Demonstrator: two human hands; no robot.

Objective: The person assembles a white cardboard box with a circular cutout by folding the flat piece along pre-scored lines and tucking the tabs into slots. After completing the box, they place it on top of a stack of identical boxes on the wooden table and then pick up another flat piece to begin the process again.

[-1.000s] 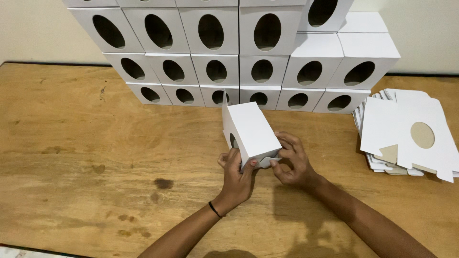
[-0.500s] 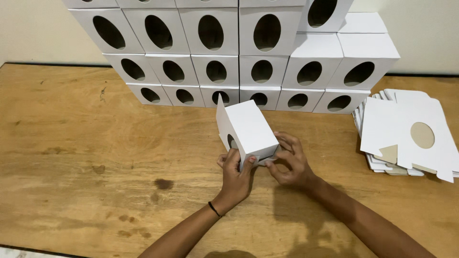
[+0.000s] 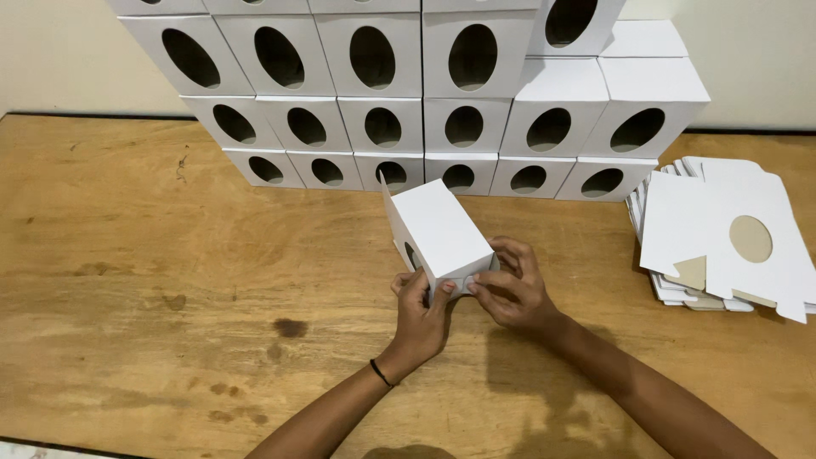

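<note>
Wide wooden worktop [image 3: 170, 280], backed by a stacked wall of white boxes with oval windows [image 3: 408, 93] and, off to the right, a pile of flat box blanks [image 3: 731, 246]. Near the worktop's middle, tilted with its far end raised, a single white box [image 3: 438, 229] just in front of the stack. At its near end, left hand [image 3: 421, 319] and right hand [image 3: 510, 293], each grip clenched on the box's near-end flaps, fingertips pinching from either side, thin black band [image 3: 380, 374] on the left wrist.
</note>
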